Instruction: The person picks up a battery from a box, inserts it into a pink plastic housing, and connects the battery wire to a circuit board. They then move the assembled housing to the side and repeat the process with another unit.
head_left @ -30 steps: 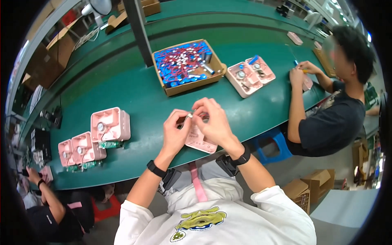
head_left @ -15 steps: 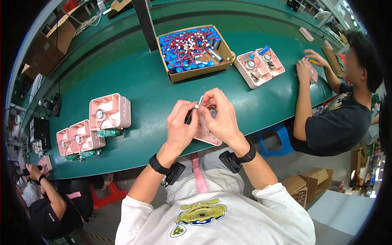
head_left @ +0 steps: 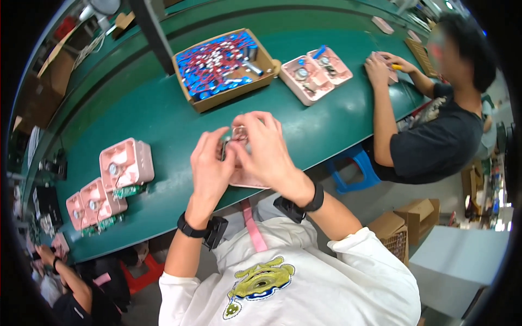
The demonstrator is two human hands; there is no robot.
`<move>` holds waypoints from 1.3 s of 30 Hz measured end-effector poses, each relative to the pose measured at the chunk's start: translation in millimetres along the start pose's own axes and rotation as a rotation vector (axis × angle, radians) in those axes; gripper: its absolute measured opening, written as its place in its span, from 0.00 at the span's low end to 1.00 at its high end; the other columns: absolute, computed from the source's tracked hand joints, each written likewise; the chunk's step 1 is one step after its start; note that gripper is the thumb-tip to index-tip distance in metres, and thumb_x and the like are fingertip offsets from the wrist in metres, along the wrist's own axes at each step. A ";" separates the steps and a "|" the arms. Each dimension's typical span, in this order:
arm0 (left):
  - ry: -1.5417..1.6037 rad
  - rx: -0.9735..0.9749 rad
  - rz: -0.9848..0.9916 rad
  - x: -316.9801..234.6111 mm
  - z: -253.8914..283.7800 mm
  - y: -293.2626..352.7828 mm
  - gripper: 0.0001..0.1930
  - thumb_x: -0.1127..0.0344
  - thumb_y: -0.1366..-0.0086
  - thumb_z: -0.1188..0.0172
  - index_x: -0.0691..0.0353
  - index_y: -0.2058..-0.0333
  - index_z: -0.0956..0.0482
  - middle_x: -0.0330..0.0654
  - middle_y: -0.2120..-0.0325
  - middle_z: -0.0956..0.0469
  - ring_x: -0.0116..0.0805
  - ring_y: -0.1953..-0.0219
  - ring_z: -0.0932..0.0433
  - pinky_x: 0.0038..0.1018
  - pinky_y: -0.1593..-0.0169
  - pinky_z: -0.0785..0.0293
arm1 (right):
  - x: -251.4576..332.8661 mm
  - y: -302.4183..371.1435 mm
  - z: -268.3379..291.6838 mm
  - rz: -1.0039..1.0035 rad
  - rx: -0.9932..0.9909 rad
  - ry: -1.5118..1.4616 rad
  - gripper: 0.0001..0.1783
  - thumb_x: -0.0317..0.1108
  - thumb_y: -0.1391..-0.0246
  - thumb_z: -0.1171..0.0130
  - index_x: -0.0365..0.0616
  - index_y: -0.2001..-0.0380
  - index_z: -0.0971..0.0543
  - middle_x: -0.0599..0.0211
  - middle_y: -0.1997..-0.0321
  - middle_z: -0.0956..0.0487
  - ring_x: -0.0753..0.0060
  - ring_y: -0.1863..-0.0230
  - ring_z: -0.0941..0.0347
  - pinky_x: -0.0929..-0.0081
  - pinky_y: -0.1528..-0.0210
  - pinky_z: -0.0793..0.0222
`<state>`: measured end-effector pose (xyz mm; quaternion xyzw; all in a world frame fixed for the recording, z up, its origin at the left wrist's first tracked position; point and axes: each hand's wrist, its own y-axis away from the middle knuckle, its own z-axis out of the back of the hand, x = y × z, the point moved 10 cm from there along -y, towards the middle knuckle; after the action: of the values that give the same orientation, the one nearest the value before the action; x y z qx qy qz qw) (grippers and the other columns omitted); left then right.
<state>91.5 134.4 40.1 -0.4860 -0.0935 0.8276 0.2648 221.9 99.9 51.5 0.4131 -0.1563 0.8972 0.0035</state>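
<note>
My left hand [head_left: 212, 163] pinches a small dark green circuit board [head_left: 223, 146] by its edge, mostly covered by the fingers. My right hand [head_left: 265, 149] is curled close against it, thumb and fingertips together; whatever they grip is hidden and blurred. Both hands hover over a pink plastic housing [head_left: 247, 179] at the near table edge. Part of its far end and some reddish wire show between the hands. Ahead stands a cardboard box [head_left: 234, 96] full of blue cylindrical batteries [head_left: 204, 65] with red leads and white plugs.
On the green table [head_left: 179, 136], pink housings with speakers [head_left: 126, 163] and green boards [head_left: 129, 191] stand at left. Another open pink housing [head_left: 311, 96] lies right of the box. A co-worker [head_left: 435, 130] works at right, another person [head_left: 76, 277] at lower left. A dark post [head_left: 152, 35] rises at the back.
The view has turned, so the table's contents sit farther left. My hands have closed in over the housing, and the white connector seen between them before is now hidden. The co-worker's hands have shifted.
</note>
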 end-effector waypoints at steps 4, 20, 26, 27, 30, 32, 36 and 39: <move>-0.104 0.135 0.044 -10.0 5.8 -9.0 0.11 0.72 0.42 0.32 0.67 0.59 0.16 0.51 0.73 0.22 0.44 0.73 0.22 0.36 0.67 0.27 | 31.4 55.0 20.8 0.040 -0.079 0.400 0.55 0.40 0.53 0.24 0.37 0.26 0.42 0.33 0.28 0.42 0.23 0.30 0.43 0.37 0.33 0.39; 0.008 0.203 0.078 -34.1 2.1 25.2 0.07 0.71 0.33 0.34 0.71 0.62 0.16 0.39 0.79 0.29 0.25 0.77 0.34 0.24 0.71 0.35 | -32.8 36.7 -3.0 0.089 -0.317 0.613 0.44 0.40 0.50 0.31 0.30 0.34 0.35 0.31 0.28 0.37 0.21 0.28 0.41 0.26 0.31 0.45; 0.014 0.050 0.057 -16.6 46.9 55.0 0.02 0.77 0.34 0.34 0.69 0.65 0.16 0.41 0.78 0.26 0.27 0.79 0.31 0.25 0.74 0.35 | -80.8 7.4 37.4 0.038 -0.235 0.745 0.40 0.47 0.45 0.29 0.45 0.31 0.29 0.38 0.20 0.46 0.24 0.19 0.59 0.23 0.25 0.58; -0.003 0.025 0.080 -13.7 57.4 63.1 0.02 0.77 0.34 0.34 0.69 0.65 0.17 0.40 0.78 0.26 0.25 0.78 0.31 0.24 0.74 0.36 | -79.7 1.9 37.1 0.062 -0.217 0.721 0.40 0.47 0.45 0.29 0.45 0.31 0.29 0.38 0.20 0.46 0.24 0.19 0.59 0.23 0.25 0.58; -0.077 -0.057 0.102 -10.2 91.2 74.7 0.01 0.77 0.33 0.34 0.69 0.65 0.17 0.39 0.77 0.26 0.24 0.78 0.31 0.22 0.74 0.36 | -82.0 -11.6 48.7 -0.057 -0.220 0.824 0.40 0.47 0.44 0.30 0.50 0.30 0.30 0.43 0.20 0.45 0.23 0.20 0.58 0.15 0.30 0.52; -0.155 -0.140 0.069 -12.4 119.2 78.6 0.00 0.78 0.33 0.35 0.69 0.65 0.17 0.38 0.78 0.27 0.23 0.78 0.31 0.22 0.74 0.37 | -92.5 -17.0 53.1 -0.121 -0.188 0.811 0.41 0.50 0.42 0.31 0.58 0.27 0.33 0.46 0.21 0.43 0.22 0.22 0.55 0.11 0.37 0.43; -0.291 -0.312 0.049 -13.2 168.6 89.0 0.01 0.80 0.33 0.36 0.69 0.63 0.18 0.39 0.77 0.27 0.25 0.77 0.30 0.23 0.72 0.35 | -109.9 -30.1 60.3 -0.121 -0.105 0.735 0.41 0.47 0.39 0.32 0.56 0.26 0.36 0.44 0.22 0.41 0.20 0.24 0.50 0.29 0.28 0.44; -0.383 -0.424 -0.015 -18.9 188.1 85.4 0.02 0.81 0.34 0.35 0.69 0.64 0.18 0.40 0.75 0.25 0.29 0.76 0.28 0.25 0.69 0.31 | -128.2 -39.5 71.7 0.155 -0.065 0.727 0.44 0.40 0.40 0.33 0.53 0.24 0.39 0.40 0.24 0.39 0.27 0.24 0.47 0.36 0.22 0.55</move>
<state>-91.5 71.8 115.2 -0.3648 -0.3161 0.8644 0.1408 364.8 132.9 11.0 0.0540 -0.2039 0.9775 0.0039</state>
